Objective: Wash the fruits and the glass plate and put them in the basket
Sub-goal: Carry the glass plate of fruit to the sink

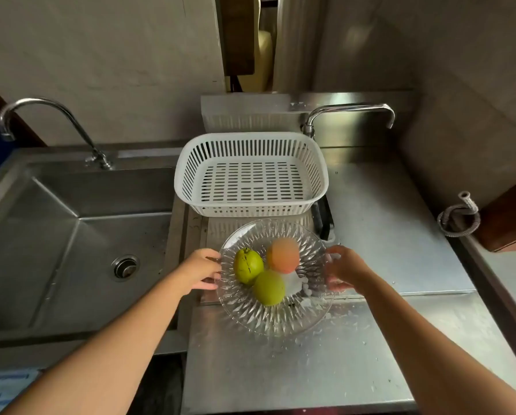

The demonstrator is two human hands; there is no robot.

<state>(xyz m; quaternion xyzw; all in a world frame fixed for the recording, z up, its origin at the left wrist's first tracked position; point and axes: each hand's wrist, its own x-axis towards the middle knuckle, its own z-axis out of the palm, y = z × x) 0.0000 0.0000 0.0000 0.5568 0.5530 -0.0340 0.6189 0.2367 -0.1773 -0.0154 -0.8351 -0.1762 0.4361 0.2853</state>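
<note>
The glass plate [276,313] is gripped at its left rim by the left hand [201,269] and at its right rim by the right hand [345,269]. Two green fruits [268,287] and an orange fruit [283,254] are carried on it, near the white basket [318,175], right of the sink [56,235].

plate [276,319]: clear, ribbed cut pattern | fruits: two green [248,265] [268,287], one orange [282,254] at 1 o'clock | basket [250,175]: white, slotted

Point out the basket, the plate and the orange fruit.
basket [252,138]: head view, far rim.
plate [276,320]: head view, bare near rim.
orange fruit [282,254]: head view, middle of fruit.
</note>
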